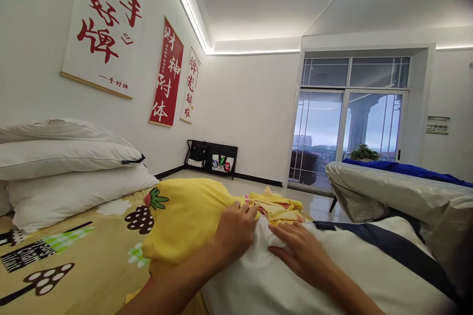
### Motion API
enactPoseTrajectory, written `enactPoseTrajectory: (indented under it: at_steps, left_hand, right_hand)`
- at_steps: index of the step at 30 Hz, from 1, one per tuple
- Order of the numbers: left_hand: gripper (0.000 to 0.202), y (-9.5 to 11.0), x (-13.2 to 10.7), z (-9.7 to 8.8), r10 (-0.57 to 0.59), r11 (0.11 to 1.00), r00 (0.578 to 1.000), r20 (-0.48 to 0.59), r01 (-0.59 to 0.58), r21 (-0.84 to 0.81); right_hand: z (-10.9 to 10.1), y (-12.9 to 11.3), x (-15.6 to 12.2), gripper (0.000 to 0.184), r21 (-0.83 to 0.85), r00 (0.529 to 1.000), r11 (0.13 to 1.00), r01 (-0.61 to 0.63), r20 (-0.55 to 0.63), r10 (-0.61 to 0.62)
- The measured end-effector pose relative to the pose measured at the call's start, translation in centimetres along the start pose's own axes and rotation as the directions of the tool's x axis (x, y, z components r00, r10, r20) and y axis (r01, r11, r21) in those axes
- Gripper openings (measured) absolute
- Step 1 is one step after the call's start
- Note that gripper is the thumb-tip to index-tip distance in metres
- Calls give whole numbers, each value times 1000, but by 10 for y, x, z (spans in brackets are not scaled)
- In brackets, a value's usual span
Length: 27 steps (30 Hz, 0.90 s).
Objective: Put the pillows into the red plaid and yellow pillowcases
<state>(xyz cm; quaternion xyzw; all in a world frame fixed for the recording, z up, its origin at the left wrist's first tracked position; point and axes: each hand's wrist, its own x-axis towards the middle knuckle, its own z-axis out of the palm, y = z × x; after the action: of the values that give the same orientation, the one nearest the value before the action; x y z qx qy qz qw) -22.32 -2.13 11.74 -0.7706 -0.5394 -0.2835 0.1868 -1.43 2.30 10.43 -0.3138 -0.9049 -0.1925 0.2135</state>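
A white pillow [332, 266] with a dark blue stripe lies across the near end of the bed. A yellow cover [185, 216] is bunched against its left end. My left hand [234, 229] curls its fingers over the yellow cover's edge where it meets the white pillow. Flat on the white pillow beside it lies my right hand [299, 251], fingers stretched out and pointing left. More crumpled yellow cloth [277, 206] with a pink print sits just beyond both hands.
Three white pillows [70, 172] are stacked at the left on a yellow printed bedsheet [66, 256]. A second bed wrapped in plastic [391, 192] with a blue cloth stands at the right. A black rack [212, 157] stands by the far wall, near glass doors [347, 133].
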Motion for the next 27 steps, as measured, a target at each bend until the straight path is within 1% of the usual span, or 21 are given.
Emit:
enactPoseTrajectory:
  at_steps: [3, 5, 6, 9, 11, 13, 15, 17, 19, 20, 21, 22, 24, 25, 26, 27]
  left_hand:
    - [19, 7, 22, 5, -84, 996, 996, 26, 85, -20]
    - [21, 17, 32, 10, -87, 995, 996, 33, 88, -45]
    - [21, 24, 33, 13, -78, 995, 996, 35, 80, -58]
    - [21, 46, 27, 24, -22, 995, 998, 52, 27, -95]
    - [20, 53, 16, 32, 21, 993, 997, 78, -12, -114]
    - [19, 47, 6, 39, 31, 993, 995, 99, -19, -121]
    - [19, 32, -3, 45, -2, 993, 995, 97, 13, -116]
    - [21, 14, -7, 48, -44, 993, 996, 77, 53, -110]
    - [22, 3, -11, 49, -53, 992, 997, 58, 59, -113]
    - [21, 2, -13, 49, -44, 992, 998, 55, 50, -117]
    - [19, 4, -15, 48, -20, 992, 998, 51, 26, -124]
    - [17, 9, -18, 47, 17, 991, 999, 37, -12, -131]
    - [14, 24, -26, 44, 127, 981, 991, -34, -131, -146]
    - [14, 31, -31, 43, 194, 967, 977, -89, -205, -149]
    - [14, 37, -36, 43, 257, 949, 955, -151, -279, -146]
    - [14, 41, -41, 43, 311, 929, 927, -211, -343, -137]
  right_hand:
    - [4, -33, 5, 30, 4, 999, 1000, 30, 45, -30]
    - [10, -45, 7, 21, -13, 998, 1000, 21, 57, -20]
    - [15, -47, 8, 17, -33, 999, 999, 18, 50, -16]
    - [35, -38, 11, 20, -174, 1000, 985, -12, 8, 13]
    - [48, -28, 13, 23, -287, 998, 956, -63, -5, 64]
    - [55, -21, 13, 24, -342, 995, 935, -92, -6, 95]
    - [52, -17, 6, 24, -333, 997, 940, -81, -33, 74]
    - [41, -13, -5, 30, -271, 997, 961, -53, -76, 34]
    - [21, -5, -17, 43, -137, 997, 991, 0, -78, -11]
    - [9, 1, -21, 44, -39, 997, 999, 8, -72, -11]
    - [-4, 6, -21, 42, 70, 997, 998, -11, -71, 16]
    - [-18, 11, -18, 41, 174, 994, 983, -56, -78, 71]
    - [-44, 16, 1, 45, 336, 971, 927, -164, -109, 211]
    - [-55, 14, 17, 47, 390, 961, 901, -187, -117, 250]
    - [-63, 9, 35, 49, 427, 962, 887, -176, -116, 247]
    - [-68, 2, 54, 52, 455, 972, 879, -144, -102, 212]
